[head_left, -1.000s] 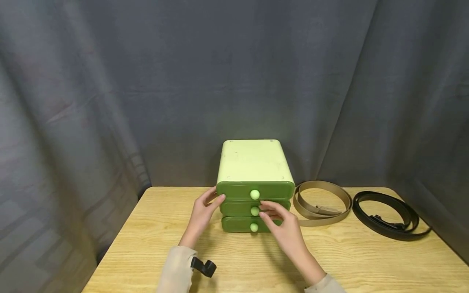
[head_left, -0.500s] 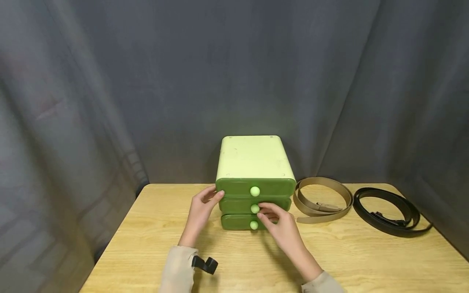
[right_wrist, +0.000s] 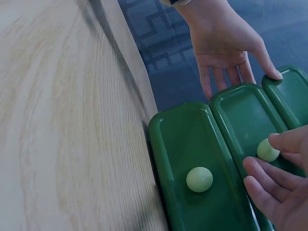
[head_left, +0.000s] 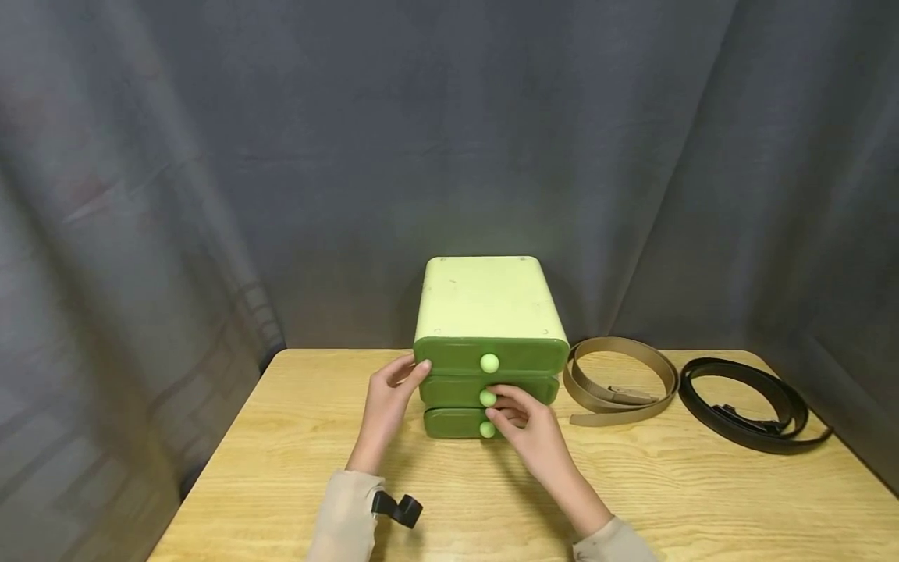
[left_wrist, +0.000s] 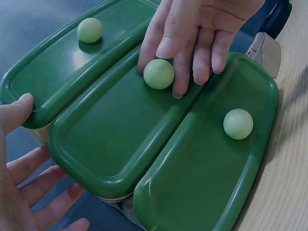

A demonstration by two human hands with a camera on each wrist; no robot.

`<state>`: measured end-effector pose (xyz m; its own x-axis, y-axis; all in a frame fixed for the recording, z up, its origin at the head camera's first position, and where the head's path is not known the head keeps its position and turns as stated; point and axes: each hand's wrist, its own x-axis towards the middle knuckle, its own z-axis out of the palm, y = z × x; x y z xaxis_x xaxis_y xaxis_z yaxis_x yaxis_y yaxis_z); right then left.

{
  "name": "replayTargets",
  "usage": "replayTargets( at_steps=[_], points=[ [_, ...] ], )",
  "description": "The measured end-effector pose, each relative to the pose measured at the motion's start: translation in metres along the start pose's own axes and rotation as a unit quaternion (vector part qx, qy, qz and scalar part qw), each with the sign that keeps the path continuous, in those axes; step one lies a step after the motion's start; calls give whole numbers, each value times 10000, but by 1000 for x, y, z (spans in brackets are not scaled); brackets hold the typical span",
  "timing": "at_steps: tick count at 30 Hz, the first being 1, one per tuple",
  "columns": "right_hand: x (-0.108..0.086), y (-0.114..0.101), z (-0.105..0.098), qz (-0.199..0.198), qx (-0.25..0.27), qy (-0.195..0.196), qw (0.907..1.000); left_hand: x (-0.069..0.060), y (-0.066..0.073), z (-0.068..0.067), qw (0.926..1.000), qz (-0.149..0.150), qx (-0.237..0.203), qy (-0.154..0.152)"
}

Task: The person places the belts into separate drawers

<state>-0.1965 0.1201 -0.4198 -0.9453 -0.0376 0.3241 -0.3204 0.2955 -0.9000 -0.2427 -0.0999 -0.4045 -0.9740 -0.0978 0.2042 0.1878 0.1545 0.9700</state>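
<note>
Curtains backed the table; near its far edge, left grip, loosely spread, touched the cabinet (presumably bracing it); right grip pinched the middle knob.

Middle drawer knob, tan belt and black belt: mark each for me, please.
Middle drawer knob (left_wrist: 159, 74), left wrist view: centre of its rounded front.
Tan belt (head_left: 597, 400), head view: near-left part of its coil.
Black belt (head_left: 743, 438), head view: near side of its coil.
</note>
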Motion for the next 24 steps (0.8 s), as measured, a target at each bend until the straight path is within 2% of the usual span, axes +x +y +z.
replayTargets(
  at_steps=[5, 16, 24],
  points=[
    [-1, 2, 2, 14, 62, 15, 10000, -2, 0, -2, 10000, -27, -14, -64],
    [-1, 2, 2, -69, 122, 323, 9994, 0, 3, -1, 9999, -74, 33, -137],
    [-2, 0, 2, -322, 25, 487, 9983, -1, 4, -3, 9998, -97, 117, -152]
  ],
)
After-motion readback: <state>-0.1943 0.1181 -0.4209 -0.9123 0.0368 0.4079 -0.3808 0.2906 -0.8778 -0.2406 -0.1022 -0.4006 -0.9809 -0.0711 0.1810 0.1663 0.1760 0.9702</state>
